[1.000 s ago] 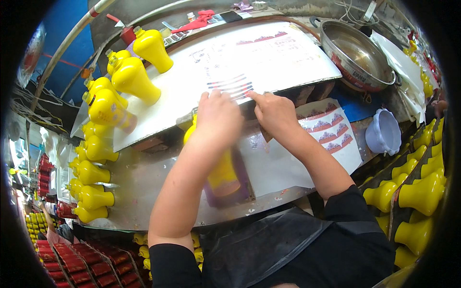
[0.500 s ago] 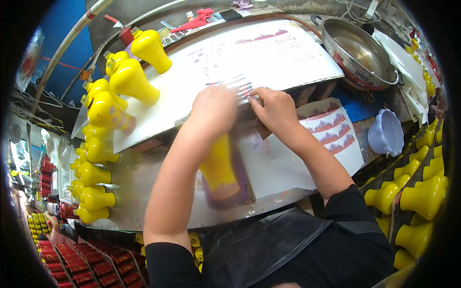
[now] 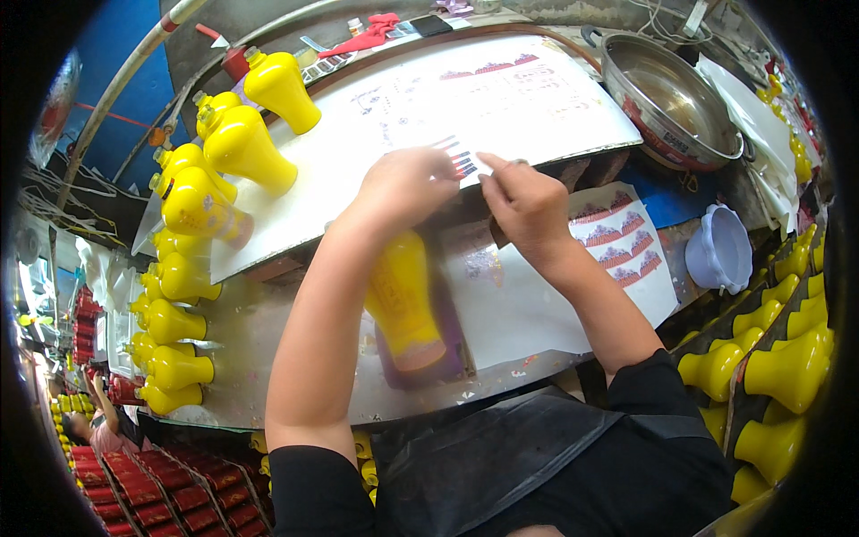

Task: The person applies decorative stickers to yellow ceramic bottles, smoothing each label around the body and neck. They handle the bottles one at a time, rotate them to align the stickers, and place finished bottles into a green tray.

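Note:
Several thin dark-and-red strips (image 3: 464, 164), which look like decals, lie at the near part of the white board (image 3: 335, 157). Beside their left ends is my left hand (image 3: 407, 183), its fingers curled and slightly blurred; what they hold is hidden. My right hand (image 3: 530, 210) is closed in a pinch just right of the strips, and anything between thumb and forefinger is too small to name. Below my left wrist a yellow vase-shaped bottle (image 3: 403, 300) with faint printing lies on a purple pad (image 3: 458, 358), its upper end covered by my arm.
Yellow bottles (image 3: 250, 148) line the left side. A printed decal sheet (image 3: 667, 282) lies under my right forearm. Farther right stand a metal pan (image 3: 626, 107) and a pale plastic bowl (image 3: 718, 248). Racked yellow bottles (image 3: 787, 367) fill the lower right; a person (image 3: 107, 425) is at far left.
My right hand has moved slightly right, away from the strips. My left hand has shifted a little and shows less blur. The person at far left has come further into view.

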Tool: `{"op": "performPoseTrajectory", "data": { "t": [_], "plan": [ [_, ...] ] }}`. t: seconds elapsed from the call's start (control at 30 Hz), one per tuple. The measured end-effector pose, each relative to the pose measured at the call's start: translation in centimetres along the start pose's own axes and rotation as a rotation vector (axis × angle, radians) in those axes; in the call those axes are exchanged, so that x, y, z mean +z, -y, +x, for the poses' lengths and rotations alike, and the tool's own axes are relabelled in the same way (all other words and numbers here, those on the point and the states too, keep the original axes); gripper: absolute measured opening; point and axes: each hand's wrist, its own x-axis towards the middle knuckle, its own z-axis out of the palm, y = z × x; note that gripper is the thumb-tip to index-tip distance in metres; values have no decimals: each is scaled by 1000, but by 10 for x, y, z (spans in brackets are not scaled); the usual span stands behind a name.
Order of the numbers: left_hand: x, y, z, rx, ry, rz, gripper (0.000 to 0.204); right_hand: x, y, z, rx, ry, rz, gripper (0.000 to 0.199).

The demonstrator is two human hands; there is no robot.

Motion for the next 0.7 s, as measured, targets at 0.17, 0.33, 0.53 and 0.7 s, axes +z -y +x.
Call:
{"op": "performPoseTrajectory", "data": {
  "t": [0.17,0.33,0.53,0.7],
  "plan": [
    [-6,-11,-26,89,-134,-221,22,-23,18,3,630,198,766,30],
    [-2,-29,-54,143,-194,-311,37,-46,41,16,681,324,1082,27],
    [-6,-35,-84,43,-76,-516,46,-73,52,17,739,287,971,20],
    [1,-35,-100,22,-1,-593,46,-109,31,5,875,217,1072,19]
  ]
}}
